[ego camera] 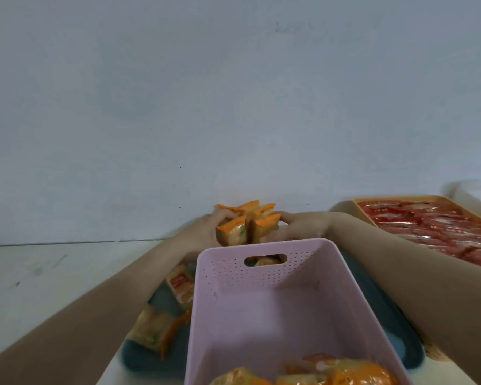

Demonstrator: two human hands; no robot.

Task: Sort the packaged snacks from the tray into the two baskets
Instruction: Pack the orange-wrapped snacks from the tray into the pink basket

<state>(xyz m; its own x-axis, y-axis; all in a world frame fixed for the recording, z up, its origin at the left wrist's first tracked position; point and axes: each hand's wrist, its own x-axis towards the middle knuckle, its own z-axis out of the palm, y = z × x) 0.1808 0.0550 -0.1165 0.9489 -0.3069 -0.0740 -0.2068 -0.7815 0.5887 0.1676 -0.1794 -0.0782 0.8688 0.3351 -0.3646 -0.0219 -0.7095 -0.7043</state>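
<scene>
From the head camera, the person's two hands meet at the far end of the white surface (39, 273), close to the pale wall (233, 93). The left hand (201, 233) and the right hand (299, 226) each curl round one side of a bundle of orange-topped packets (244, 227) and squeeze it between them. I count at least four orange edges in the bundle, perhaps five; blur hides the rest. The bundle is held up just beyond the far rim of the pink basket (261, 243), one of two baskets in sight. That pink one stands on a single dark teal tray (147, 359) and has several orange packets (344, 372) at its near end, too blurred and cropped to count. The other, an orange basket (394, 198), sits off to the right, apart from the tray, packed with rows of red packets (428, 226), too many and too tightly laid to number. On the left part of the tray lie two loose packets, one nearer the hands (181, 284) and one nearer the camera (151, 327). One more packet (264, 262) shows through the handle slot of the pink basket.
</scene>
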